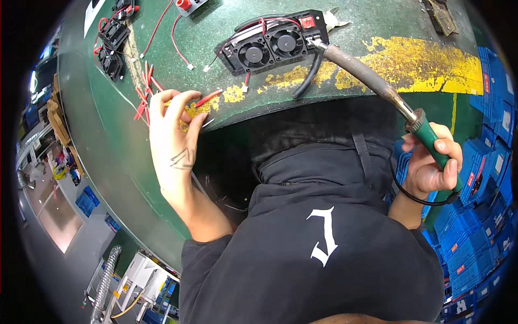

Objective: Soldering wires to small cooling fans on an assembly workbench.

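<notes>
My right hand [431,164] is wrapped round the green handle of a soldering iron [361,70]. The iron's long barrel reaches up and left, its tip at the right end of a black housing with two fans [251,54], beside a red rocker switch [307,22]. At the bench's near edge is my left hand [175,129], fingers curved and thumb apart from the index finger. Several short red wires [144,94] lie left of its fingers, and another red wire [209,98] is by the index fingertip. Whether the fingers touch a wire is hard to tell.
The green bench top [183,32] has worn yellow paint [410,65]. More black fan units [113,40] lie at the far left, and a grey block with a red part [186,5] at the back. Metal cutters [335,20] lie behind the housing. Blue crates [475,216] are stacked at right.
</notes>
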A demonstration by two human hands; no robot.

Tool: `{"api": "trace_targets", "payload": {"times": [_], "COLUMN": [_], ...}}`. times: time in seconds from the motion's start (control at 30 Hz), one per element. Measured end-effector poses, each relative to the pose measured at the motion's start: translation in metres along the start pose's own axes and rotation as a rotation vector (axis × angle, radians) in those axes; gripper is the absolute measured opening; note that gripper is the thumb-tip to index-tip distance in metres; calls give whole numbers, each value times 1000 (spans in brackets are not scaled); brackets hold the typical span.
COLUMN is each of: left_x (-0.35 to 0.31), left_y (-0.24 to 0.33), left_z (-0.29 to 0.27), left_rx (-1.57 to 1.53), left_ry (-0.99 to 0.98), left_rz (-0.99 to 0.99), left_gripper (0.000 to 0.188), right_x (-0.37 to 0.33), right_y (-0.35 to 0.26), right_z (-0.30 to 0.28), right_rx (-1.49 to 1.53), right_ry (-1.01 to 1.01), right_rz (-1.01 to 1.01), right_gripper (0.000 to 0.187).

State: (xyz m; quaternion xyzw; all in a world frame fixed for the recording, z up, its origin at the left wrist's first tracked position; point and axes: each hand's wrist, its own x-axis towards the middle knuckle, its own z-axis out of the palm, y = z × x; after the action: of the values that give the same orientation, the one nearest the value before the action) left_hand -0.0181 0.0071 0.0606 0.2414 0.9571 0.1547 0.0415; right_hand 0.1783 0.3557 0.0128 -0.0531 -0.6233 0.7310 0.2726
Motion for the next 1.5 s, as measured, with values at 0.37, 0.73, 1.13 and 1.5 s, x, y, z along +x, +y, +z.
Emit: {"api": "trace_targets", "payload": {"times": [0.37,0.73,1.13,1.5], "left_x": [18,43,46,48], "left_y": [5,92,91,95], "left_z": [14,40,54,56], "left_rx": [-217,-521,-662,-374], "left_ry": [223,352,450,510], "left_rz": [94,219,212,343], "left_gripper": [13,21,18,15], "right_x": [2,0,0,0], "right_y": [2,1,3,4], "right_z": [-4,-3,-2,-1], "right_rx": [30,-25,-16,-33], "right_ry": [2,2,-9,-7], "right_rz": [-62,-7,-14,-23], "right_gripper": [46,43,45,44]}}
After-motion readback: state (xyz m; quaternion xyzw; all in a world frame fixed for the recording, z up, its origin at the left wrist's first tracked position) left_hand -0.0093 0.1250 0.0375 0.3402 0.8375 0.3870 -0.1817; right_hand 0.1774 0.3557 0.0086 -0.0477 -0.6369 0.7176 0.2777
